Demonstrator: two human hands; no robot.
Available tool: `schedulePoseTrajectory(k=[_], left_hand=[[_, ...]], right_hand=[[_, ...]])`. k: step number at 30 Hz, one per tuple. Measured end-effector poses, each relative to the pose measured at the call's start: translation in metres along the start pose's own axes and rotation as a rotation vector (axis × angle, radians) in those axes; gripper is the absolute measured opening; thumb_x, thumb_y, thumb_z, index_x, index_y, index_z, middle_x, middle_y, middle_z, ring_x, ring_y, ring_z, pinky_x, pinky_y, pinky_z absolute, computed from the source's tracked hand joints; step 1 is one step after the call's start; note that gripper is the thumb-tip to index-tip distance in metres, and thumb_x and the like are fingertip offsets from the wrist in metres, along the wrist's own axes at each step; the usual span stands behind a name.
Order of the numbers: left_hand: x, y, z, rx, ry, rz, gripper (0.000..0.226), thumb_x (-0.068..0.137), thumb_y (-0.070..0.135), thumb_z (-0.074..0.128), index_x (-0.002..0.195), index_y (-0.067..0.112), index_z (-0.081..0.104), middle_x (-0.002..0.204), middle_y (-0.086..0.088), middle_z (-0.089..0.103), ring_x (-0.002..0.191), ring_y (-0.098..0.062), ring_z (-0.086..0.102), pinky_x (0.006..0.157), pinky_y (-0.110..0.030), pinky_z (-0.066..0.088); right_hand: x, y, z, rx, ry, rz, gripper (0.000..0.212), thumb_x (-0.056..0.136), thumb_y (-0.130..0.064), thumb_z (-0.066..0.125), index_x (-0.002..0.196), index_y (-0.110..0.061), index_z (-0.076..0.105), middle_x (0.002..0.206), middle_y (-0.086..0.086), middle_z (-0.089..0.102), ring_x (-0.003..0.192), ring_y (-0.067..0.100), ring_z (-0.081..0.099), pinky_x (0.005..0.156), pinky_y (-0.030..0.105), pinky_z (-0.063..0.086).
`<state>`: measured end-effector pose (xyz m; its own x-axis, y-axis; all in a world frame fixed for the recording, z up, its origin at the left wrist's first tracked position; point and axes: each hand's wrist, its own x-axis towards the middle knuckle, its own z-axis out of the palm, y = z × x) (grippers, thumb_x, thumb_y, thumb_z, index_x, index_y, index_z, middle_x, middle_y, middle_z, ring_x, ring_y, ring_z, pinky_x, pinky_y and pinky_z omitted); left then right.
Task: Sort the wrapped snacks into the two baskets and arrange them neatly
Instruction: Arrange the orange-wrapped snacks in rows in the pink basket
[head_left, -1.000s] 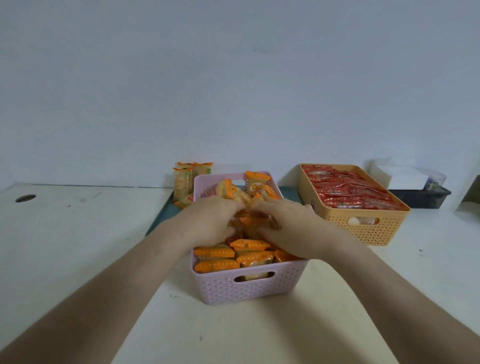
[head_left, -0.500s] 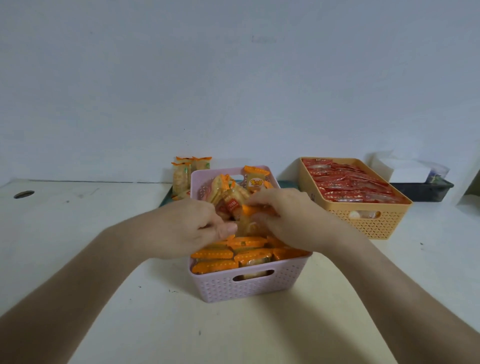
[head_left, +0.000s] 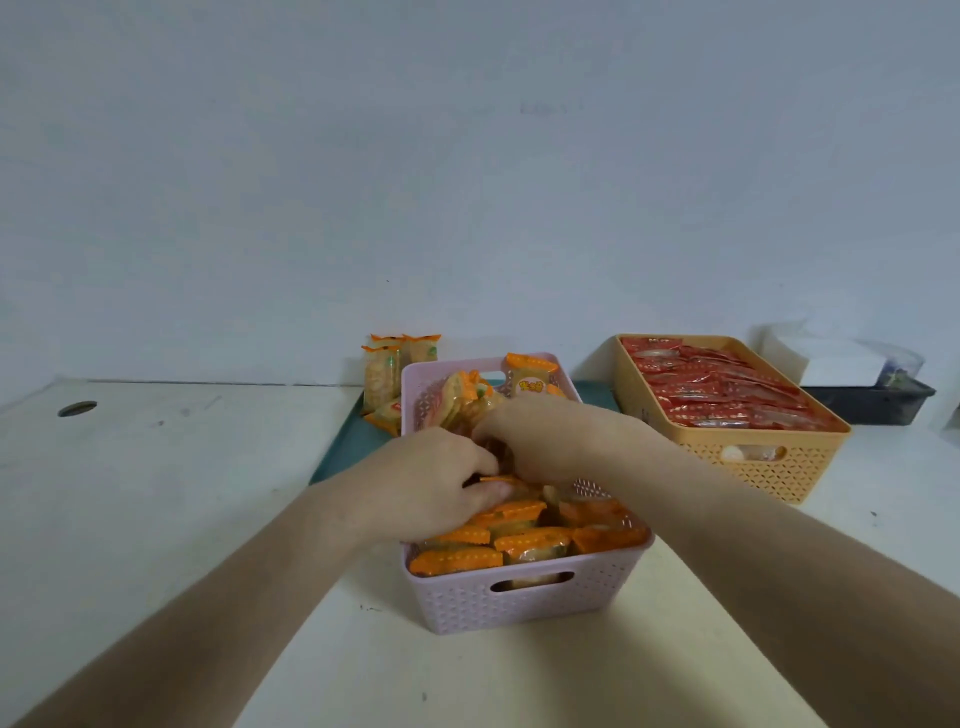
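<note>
A pink basket (head_left: 524, 605) stands in front of me, filled with orange-wrapped snacks (head_left: 514, 535) set in rows at its near end and looser ones (head_left: 462, 395) at its far end. My left hand (head_left: 436, 483) reaches into the middle of the basket, its fingers curled and pinching an orange wrapper. My right hand (head_left: 545, 436) is beside it, fingers curled down among the packets; what it holds is hidden. An orange basket (head_left: 769, 467) at the right is packed with red-wrapped snacks (head_left: 727, 389).
A few orange-wrapped snacks (head_left: 387, 374) stand on a teal tray (head_left: 348, 447) behind and left of the pink basket. A dark bin (head_left: 878, 405) with a white box (head_left: 831, 358) sits at the far right. A round hole (head_left: 77, 408) marks the white table at the left.
Both hands have gone lower into the middle of the pink basket. The packet held up between them half a second ago is down among the others.
</note>
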<state>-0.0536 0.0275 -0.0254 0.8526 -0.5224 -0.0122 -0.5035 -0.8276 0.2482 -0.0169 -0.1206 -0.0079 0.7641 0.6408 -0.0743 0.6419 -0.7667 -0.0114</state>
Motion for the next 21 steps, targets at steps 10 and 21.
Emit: schedulePoseTrajectory(k=[10,21], left_hand=[[0.011,-0.009,-0.020,-0.206,-0.091,-0.037,0.054,0.098,0.052,0.039,0.056,0.018,0.047,0.052,0.003,0.040,0.051,-0.012,0.041,0.060,-0.038,0.038],[0.061,-0.026,-0.021,0.068,-0.141,-0.082,0.016,0.088,0.034,0.066,0.101,0.027,0.072,0.095,0.011,0.071,0.087,-0.009,0.064,0.080,-0.029,0.053]], right_hand=[[-0.008,0.014,0.008,-0.311,0.212,0.062,0.050,0.093,-0.023,0.054,0.141,-0.022,0.041,0.144,0.014,0.034,0.131,0.035,0.036,0.099,0.044,0.046],[-0.059,0.029,-0.005,0.062,0.286,0.169,0.026,0.087,-0.011,0.058,0.107,-0.028,0.060,0.102,-0.004,0.063,0.091,0.015,0.058,0.076,0.032,0.053]])
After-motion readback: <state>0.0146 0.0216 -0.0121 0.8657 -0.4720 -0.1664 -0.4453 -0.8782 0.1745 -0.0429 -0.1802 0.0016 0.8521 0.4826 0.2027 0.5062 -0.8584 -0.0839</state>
